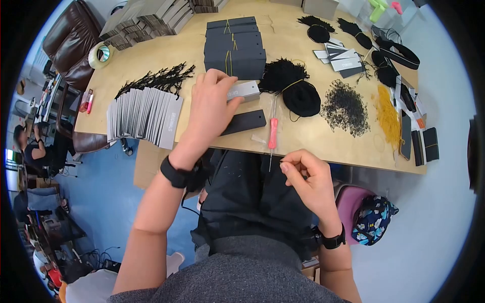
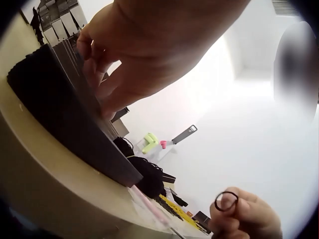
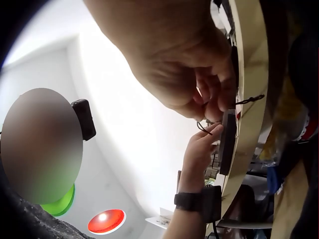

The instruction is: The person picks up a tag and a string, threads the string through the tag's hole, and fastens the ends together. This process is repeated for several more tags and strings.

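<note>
At the front edge of the counter [image 1: 288, 40], just over the lap, we have a thin black cord loop [image 2: 216, 202] between the thumb and forefinger of the right hand [image 1: 310, 184]. The left wrist view shows it as a small ring at the fingertips; the right wrist view adds a knotted tail [image 3: 250, 99] (probably the same cord, though the fingers cover the join). We judge it almost weightless and limp, hard to break but easy to lose or twist, so we would take hold close to the knot with a light pinch. The left hand [image 1: 208, 98] bends over the grey tag stack [image 1: 246, 91] on the counter, finger and thumb to either side; whether they grip it, we cannot tell. Those tags look like stiff, smooth card, likely to slide over one another, so we would hold them by the long edges. Just nearer us lies a black stack [image 1: 246, 122], and to its right a pink-handled tool [image 1: 273, 134] points its thin shaft past the counter's edge. Farther out come a banded black cord bundle [image 1: 302, 98], a dark pile of small pieces [image 1: 346, 108] and, on the left, a fanned row of corded tags [image 1: 146, 116].
</note>
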`<action>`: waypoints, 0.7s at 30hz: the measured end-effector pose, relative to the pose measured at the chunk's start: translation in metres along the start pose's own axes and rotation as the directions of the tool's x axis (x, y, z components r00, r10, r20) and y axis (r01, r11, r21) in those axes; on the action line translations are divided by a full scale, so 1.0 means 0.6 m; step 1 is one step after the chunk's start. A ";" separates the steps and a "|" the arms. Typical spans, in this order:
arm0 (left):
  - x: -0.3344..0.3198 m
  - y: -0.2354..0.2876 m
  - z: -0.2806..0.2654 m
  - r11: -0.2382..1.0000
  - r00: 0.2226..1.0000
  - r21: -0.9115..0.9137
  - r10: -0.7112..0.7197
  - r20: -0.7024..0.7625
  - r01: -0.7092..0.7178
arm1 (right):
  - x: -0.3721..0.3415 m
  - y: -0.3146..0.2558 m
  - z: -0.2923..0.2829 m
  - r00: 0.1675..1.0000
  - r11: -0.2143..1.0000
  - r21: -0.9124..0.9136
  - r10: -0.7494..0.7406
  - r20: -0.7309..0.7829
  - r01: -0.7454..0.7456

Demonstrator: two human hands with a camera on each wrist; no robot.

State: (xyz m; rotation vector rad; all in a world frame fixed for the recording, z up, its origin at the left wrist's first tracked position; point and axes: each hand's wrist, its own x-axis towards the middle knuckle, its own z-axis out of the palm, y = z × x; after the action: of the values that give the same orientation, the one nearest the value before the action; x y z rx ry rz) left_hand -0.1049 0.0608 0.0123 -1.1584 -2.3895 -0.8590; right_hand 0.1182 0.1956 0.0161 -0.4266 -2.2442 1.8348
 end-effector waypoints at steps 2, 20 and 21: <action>0.009 -0.022 0.011 1.000 0.998 -0.011 -0.022 0.063 0.023 | -0.006 0.001 -0.001 1.000 1.000 -0.018 -0.007 0.003 0.007; -0.054 0.013 -0.018 0.997 0.974 -0.069 0.050 0.222 -0.035 | -0.019 0.010 -0.001 0.999 0.998 -0.049 -0.043 -0.020 0.042; -0.053 0.012 -0.018 0.997 0.974 -0.059 0.059 0.219 -0.047 | -0.021 0.012 -0.002 0.999 0.997 -0.062 -0.038 -0.017 0.037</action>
State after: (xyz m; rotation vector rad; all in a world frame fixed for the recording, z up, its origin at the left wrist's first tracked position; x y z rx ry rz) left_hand -0.0793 0.0389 0.0059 -1.3987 -2.5096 -0.8196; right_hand 0.1308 0.1935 0.0095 -0.4070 -2.2859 1.7396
